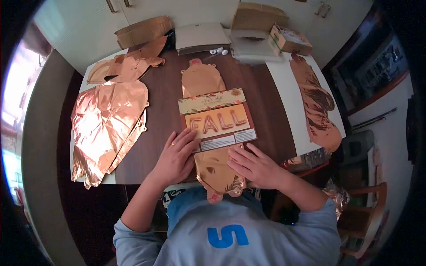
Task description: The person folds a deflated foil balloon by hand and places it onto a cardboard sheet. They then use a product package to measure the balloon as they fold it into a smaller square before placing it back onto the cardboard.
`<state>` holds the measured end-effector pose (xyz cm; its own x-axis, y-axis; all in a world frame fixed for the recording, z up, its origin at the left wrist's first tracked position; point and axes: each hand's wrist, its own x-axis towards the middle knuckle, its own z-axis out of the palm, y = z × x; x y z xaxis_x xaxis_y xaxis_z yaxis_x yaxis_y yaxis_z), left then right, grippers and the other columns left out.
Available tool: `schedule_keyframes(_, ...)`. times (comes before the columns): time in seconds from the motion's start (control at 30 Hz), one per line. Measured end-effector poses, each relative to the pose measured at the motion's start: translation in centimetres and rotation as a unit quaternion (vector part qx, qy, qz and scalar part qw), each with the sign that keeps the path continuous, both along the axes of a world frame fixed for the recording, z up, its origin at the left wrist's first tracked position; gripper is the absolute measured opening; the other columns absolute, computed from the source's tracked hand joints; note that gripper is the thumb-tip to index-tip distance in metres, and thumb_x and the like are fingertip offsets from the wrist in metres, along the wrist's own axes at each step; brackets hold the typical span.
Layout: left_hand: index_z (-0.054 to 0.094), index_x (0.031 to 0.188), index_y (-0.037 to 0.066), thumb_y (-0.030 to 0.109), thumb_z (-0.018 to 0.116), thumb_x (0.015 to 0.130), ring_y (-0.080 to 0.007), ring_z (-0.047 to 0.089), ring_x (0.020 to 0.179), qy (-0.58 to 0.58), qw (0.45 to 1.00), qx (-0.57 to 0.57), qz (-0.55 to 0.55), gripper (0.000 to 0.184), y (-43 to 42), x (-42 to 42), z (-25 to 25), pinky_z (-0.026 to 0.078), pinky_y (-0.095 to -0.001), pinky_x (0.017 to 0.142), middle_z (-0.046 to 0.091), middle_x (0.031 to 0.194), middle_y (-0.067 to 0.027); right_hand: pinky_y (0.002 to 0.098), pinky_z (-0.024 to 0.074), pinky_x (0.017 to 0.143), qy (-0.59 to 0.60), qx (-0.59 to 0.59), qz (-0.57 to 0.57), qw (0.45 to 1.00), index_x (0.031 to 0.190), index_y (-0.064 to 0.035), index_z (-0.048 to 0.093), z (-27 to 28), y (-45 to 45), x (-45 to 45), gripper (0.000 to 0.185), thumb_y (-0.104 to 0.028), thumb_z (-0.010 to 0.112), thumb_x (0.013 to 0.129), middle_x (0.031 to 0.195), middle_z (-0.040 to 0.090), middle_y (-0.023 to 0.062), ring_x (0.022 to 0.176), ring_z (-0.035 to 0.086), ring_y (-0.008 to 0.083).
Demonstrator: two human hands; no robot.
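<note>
A printed card reading "FALL" lies in front of me, on top of a flattened rose-gold foil balloon. The balloon's upper part sticks out beyond the card, and its folded lower part reaches past the table's near edge. My left hand rests with outstretched fingers on the card's lower left corner and the balloon's edge. Spread flat, the fingers of my right hand press on the folded foil just below the card. What lies under my palms is hidden.
Flat foil balloons cover the table's left side, with more foil behind them. Another long balloon lies at the right edge. At the back are a white box, small white rolls and a cardboard box.
</note>
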<state>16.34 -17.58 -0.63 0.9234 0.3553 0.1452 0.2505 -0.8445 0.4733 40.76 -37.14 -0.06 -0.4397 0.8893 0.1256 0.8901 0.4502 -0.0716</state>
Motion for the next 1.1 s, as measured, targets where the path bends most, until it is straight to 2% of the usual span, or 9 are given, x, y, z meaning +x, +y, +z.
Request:
schedule_keyframes(0.03,0.051,0.138,0.005,0.012,0.058,0.085,-0.0367,0.033,0.144,0.001,1.000,0.009,0.000,0.054,-0.3,-0.3,0.0,0.023,-0.0558,0.118,0.043,0.149,-0.0186,0.0494,0.0317,0.116,-0.030,0.067,0.006,0.997,0.133,-0.0033,0.055,-1.0,-0.4,0.0,0.057,-0.030,0.067,0.084,0.144,0.050,0.0183,0.140,0.042,0.0330)
schedule_keyframes(0.13,0.052,0.137,0.006,0.013,0.059,0.080,-0.0377,0.032,0.145,0.002,1.000,0.020,-0.004,0.058,-1.0,-0.8,0.0,0.024,-0.0561,0.118,0.042,0.150,-0.0185,0.0447,0.0473,0.105,0.042,0.175,-0.011,0.984,0.111,-0.0041,0.068,-2.2,-0.5,-0.9,0.028,-0.015,0.063,0.086,0.125,0.065,0.0148,0.120,0.061,0.0292)
schedule_keyframes(0.37,0.052,0.137,0.006,0.020,0.066,0.070,-0.0412,0.037,0.141,0.016,0.999,0.019,-0.033,0.070,-3.7,-3.5,1.5,0.024,-0.0591,0.117,0.042,0.149,-0.0200,0.0411,0.0560,0.092,0.127,0.210,0.010,0.969,0.105,-0.0033,0.070,-2.7,-2.9,-2.4,0.028,-0.018,0.064,0.082,0.114,0.069,0.0142,0.107,0.067,0.0284)
schedule_keyframes(0.47,0.053,0.139,0.011,0.022,0.074,0.066,-0.0360,0.040,0.138,0.013,0.997,0.068,-0.036,0.076,-5.4,-4.1,0.1,0.027,-0.0575,0.116,0.044,0.148,-0.0156,0.0419,0.0580,0.088,0.163,0.203,0.023,0.965,0.101,-0.0045,0.070,-2.2,-4.1,-3.5,0.023,-0.012,0.075,0.080,0.108,0.071,0.0126,0.101,0.069,0.0285)
schedule_keyframes(0.57,0.058,0.133,0.014,0.022,0.076,0.069,-0.0331,0.046,0.133,-0.014,0.991,0.129,0.006,0.067,-5.6,-3.6,-1.3,0.030,-0.0568,0.114,0.050,0.141,-0.0117,0.0427,0.0512,0.099,0.140,0.189,0.039,0.971,0.110,-0.0073,0.068,-3.1,-4.6,-3.0,0.026,-0.019,0.063,0.088,0.119,0.067,0.0125,0.112,0.064,0.0271)
schedule_keyframes(0.7,0.063,0.126,0.014,0.017,0.074,0.072,-0.0339,0.050,0.129,-0.051,0.989,0.135,0.041,0.055,-6.0,-3.2,-1.8,0.028,-0.0589,0.115,0.056,0.136,-0.0108,0.0467,0.0411,0.108,0.099,0.205,-0.020,0.973,0.122,-0.0094,0.062,-3.1,-3.5,-2.0,0.034,-0.017,0.062,0.089,0.132,0.058,0.0115,0.126,0.051,0.0280)
schedule_keyframes(0.83,0.067,0.120,0.015,0.018,0.074,0.072,-0.0323,0.052,0.128,-0.068,0.984,0.151,0.062,0.049,-6.4,-3.3,-2.4,0.028,-0.0583,0.115,0.059,0.132,-0.0088,0.0469,0.0429,0.106,0.086,0.198,-0.099,0.971,0.118,-0.0069,0.064,-3.2,-2.3,-1.2,0.030,-0.018,0.061,0.090,0.129,0.060,0.0112,0.121,0.056,0.0290)
schedule_keyframes(0.93,0.069,0.116,0.015,0.019,0.075,0.072,-0.0300,0.055,0.124,-0.092,0.980,0.161,0.076,0.045,-6.7,-3.3,-2.7,0.028,-0.0573,0.115,0.061,0.128,-0.0068,0.0465,0.0439,0.105,0.080,0.188,-0.089,0.975,0.115,-0.0064,0.066,-3.6,-2.4,-1.0,0.030,-0.019,0.062,0.088,0.124,0.063,0.0111,0.117,0.058,0.0290)
schedule_keyframes(1.1,0.070,0.104,0.014,0.019,0.076,0.070,-0.0260,0.060,0.118,-0.137,0.976,0.150,0.077,0.035,-6.5,-3.4,-3.4,0.028,-0.0550,0.115,0.066,0.119,-0.0041,0.0452,0.0471,0.094,0.179,0.165,-0.100,0.965,0.107,-0.0069,0.067,-2.9,-1.8,-0.9,0.029,-0.023,0.067,0.083,0.117,0.066,0.0096,0.110,0.061,0.0273)
